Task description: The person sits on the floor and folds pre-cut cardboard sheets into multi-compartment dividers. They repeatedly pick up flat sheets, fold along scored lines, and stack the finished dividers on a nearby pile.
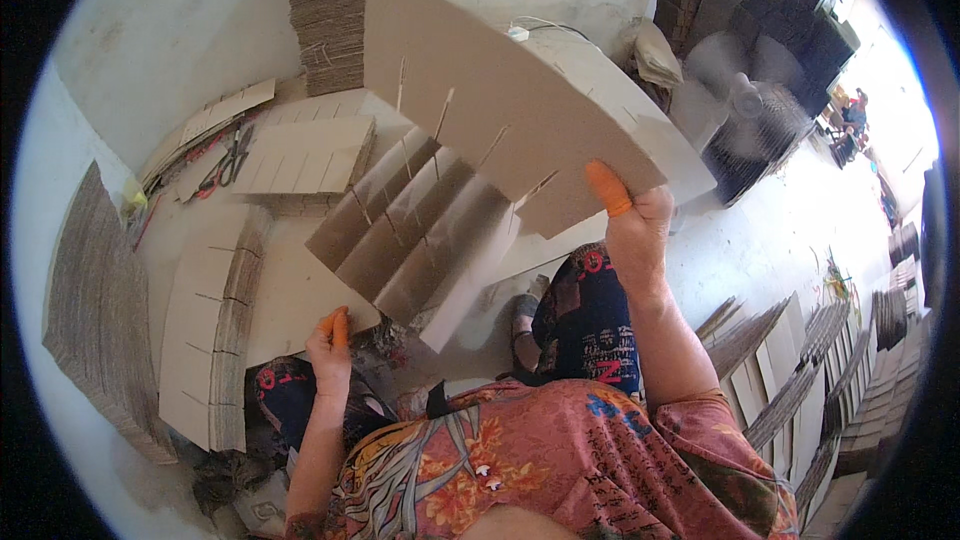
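A slotted cardboard divider assembly [430, 210] fills the middle of the frame, held up in the air between the two hands. Its long top sheet [490, 110] runs from the upper centre down toward the right, and several shorter cross strips [400, 240] slot into it and hang toward the lower left.

The right hand [635, 225], right of centre, is closed on the lower right edge of the top sheet, with an orange rubber cot on the thumb pressed flat against the cardboard. The left hand [328, 345], lower left of centre, pinches the bottom corner of the lowest cross strip; an orange cot shows on one of its fingers too.

On the floor at the left lie flat stacks of slotted cardboard strips [210, 340], and a pair of scissors [232, 162] rests in the upper left. A tall pile of cardboard [335, 10] stands at the top, and a fan [745, 110] spins in the upper right.
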Available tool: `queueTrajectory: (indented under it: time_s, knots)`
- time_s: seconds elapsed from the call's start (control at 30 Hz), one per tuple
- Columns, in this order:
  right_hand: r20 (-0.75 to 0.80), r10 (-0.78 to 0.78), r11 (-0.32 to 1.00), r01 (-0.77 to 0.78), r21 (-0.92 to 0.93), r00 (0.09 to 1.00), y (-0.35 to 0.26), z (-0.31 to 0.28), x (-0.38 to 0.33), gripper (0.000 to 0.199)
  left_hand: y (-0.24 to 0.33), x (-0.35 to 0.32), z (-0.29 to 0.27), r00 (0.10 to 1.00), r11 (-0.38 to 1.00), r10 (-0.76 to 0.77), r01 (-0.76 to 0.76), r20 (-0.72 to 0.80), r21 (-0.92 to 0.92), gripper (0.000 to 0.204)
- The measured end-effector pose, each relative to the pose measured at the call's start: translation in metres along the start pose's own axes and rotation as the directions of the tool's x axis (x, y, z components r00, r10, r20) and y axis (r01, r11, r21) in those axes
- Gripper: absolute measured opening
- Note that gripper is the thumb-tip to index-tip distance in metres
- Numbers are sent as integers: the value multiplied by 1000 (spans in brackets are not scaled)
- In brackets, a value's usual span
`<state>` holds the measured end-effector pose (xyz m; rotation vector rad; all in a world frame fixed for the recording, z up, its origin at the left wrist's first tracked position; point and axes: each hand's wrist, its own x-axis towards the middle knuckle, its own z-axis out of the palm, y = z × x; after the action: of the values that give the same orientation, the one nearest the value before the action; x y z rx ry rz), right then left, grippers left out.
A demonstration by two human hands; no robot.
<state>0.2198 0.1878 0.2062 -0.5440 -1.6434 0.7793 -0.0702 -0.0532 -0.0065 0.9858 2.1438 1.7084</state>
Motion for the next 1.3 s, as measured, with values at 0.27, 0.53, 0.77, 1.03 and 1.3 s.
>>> queueTrajectory:
  time_s: [0.27, 0.53, 0.77, 1.03, 1.3]
  knots:
    - [4, -27, 999, 27, -28, 1000, 6, 4, 3, 12, 13, 0, 1, 996, 997, -80, 80, 27, -12, 21]
    - [105, 183, 974, -166, -153, 977, 37, 12, -10, 14, 13, 2, 0, 1000, 994, -13, 11, 17, 105, 18]
    - [124, 285, 954, -268, -134, 950, 58, 13, -22, 19, 15, 2, 3, 999, 1000, -19, 19, 25, 14, 18]
    - [242, 214, 960, -158, -233, 946, 73, 17, -24, 18, 15, 2, 4, 996, 996, -85, 84, 31, 17, 19]
    - [227, 341, 884, -229, -408, 912, 120, -7, -41, 16, 23, 1, 2, 995, 990, -97, 96, 9, 104, 22]
